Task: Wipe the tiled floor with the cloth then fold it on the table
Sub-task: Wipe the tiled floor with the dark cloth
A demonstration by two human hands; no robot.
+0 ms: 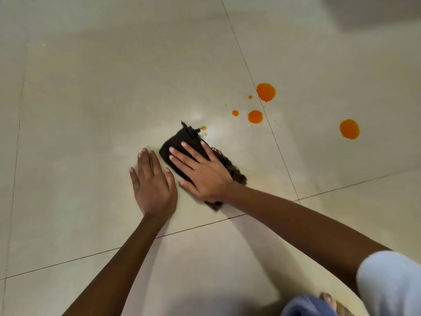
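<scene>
Wiping is the step I am in now, and by my judgement it is only at its beginning. My right hand (pixel 202 172) lies flat on the dark cloth (pixel 182 142), fingers spread and straight, pressing it down on the tiled floor (pixel 91 99); the hand is not closed around the cloth, it only pushes from above. The cloth is bunched under my palm, with a frayed edge showing on the right side of the hand and a small corner sticking out at the far end. My left hand (pixel 152 181) rests just beside the cloth on the bare tile, also flat, fingers apart, holding nothing; I think it supports my weight.

Beyond the cloth there are orange drops on the floor. Two tiny drops (pixel 204 128) are almost touching the far corner of the cloth. Farther away are a small drop (pixel 235 113), a middle one (pixel 255 116), a big one (pixel 265 92) lying on a tile joint, and one more (pixel 349 129) well apart to the right.

The next move, I believe, calls for sliding the cloth forward and to the right over these drops, with steady pressure so the liquid is taken up and not smeared.

I see no container here, and no table in view.
</scene>
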